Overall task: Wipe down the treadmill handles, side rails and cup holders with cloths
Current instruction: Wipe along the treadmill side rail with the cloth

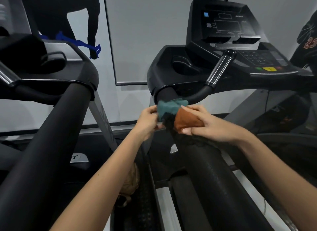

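Wiping handrail [202, 162] top end, 2 cloths. Left hand [148, 120] grip pinches teal cloth [167, 108]; right hand [211, 126] grip wraps orange cloth [186, 120]. Next, probably: drag both down handrail.

Bunched teal cloth [167, 108] and orange cloth [186, 120] cover black handle [202, 165].

The black padded handrail [204, 169] ran down and away from the console housing [163, 71]. A teal cloth [167, 108] was wrapped over it just below that housing. An orange cloth [186, 121] touched the teal one farther from the housing, with a black cloth [169, 123] beside both.
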`<action>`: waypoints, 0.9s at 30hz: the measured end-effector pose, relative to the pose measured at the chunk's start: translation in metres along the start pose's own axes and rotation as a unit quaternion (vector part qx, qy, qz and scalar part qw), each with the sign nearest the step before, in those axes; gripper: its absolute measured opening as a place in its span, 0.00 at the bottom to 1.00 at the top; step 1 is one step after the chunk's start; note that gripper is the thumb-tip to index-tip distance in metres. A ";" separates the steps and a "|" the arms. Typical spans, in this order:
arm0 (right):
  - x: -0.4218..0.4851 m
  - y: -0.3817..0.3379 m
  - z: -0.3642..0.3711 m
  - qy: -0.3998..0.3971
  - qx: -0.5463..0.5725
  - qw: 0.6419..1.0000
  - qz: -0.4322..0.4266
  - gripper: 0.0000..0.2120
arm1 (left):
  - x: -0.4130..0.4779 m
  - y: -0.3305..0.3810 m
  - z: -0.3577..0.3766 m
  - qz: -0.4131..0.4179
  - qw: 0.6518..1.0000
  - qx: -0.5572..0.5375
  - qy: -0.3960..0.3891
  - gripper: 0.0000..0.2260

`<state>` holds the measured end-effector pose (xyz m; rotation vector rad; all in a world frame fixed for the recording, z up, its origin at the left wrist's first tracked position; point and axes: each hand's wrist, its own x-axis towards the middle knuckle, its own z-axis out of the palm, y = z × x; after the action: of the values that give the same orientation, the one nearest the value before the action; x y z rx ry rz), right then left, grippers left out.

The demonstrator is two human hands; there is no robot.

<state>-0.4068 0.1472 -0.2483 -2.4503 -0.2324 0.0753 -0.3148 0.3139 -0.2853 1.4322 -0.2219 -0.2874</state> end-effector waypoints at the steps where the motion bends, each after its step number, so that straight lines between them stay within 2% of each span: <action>1: 0.010 -0.004 -0.004 -0.011 -0.057 0.998 0.005 0.36 | 0.000 0.002 -0.003 -0.004 1.000 0.002 -0.002 0.11; 3: 0.035 -0.014 -0.007 -0.006 -0.121 0.993 0.012 0.40 | 0.002 0.005 -0.011 -0.001 1.000 -0.010 0.016 0.10; 5: 0.055 -0.022 -0.005 0.026 -0.157 0.987 0.012 0.39 | 0.006 0.006 -0.015 0.018 0.997 -0.017 0.076 0.12; 7: 0.065 -0.025 -0.005 0.041 -0.174 0.984 0.008 0.37 | 0.005 0.007 -0.016 0.084 0.987 0.036 0.131 0.15; 8: 0.065 -0.023 -0.008 0.042 -0.144 0.989 -0.001 0.35 | 0.003 0.007 -0.014 0.129 0.979 0.070 0.141 0.17; 10: 0.058 -0.016 -0.015 0.058 0.039 0.997 -0.018 0.29 | -0.003 0.011 -0.006 0.191 0.969 0.110 0.116 0.18; 11: 0.053 -0.011 -0.019 0.080 0.152 0.985 -0.023 0.25 | -0.002 0.012 -0.001 0.211 0.966 0.126 0.085 0.18; 13: 0.046 0.002 -0.027 0.126 0.337 0.933 -0.001 0.20 | 0.003 0.013 0.013 0.230 0.949 0.216 0.009 0.19; 15: 0.039 0.013 -0.031 0.165 0.429 0.888 0.019 0.19 | 0.007 0.013 0.024 0.214 0.902 0.370 -0.061 0.30; 17: 0.032 0.023 -0.033 0.200 0.453 0.869 0.021 0.18 | 0.009 0.015 0.028 0.167 0.855 0.483 -0.084 0.30; 18: 0.029 0.027 -0.033 0.217 0.443 0.870 0.025 0.17 | 0.008 0.016 0.029 0.152 0.849 0.498 -0.085 0.27; 22: 0.018 0.040 -0.028 0.270 0.309 0.909 0.067 0.15 | -0.008 0.014 0.028 0.163 0.882 0.437 -0.070 0.13; 27: 0.009 0.043 -0.007 0.241 0.312 0.915 0.087 0.14 | -0.045 -0.004 0.026 0.194 0.932 0.304 -0.039 0.07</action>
<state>-0.3909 0.1117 -0.2702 -1.7719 0.2063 -0.3298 -0.3664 0.3036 -0.2850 1.9438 -0.6958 0.0650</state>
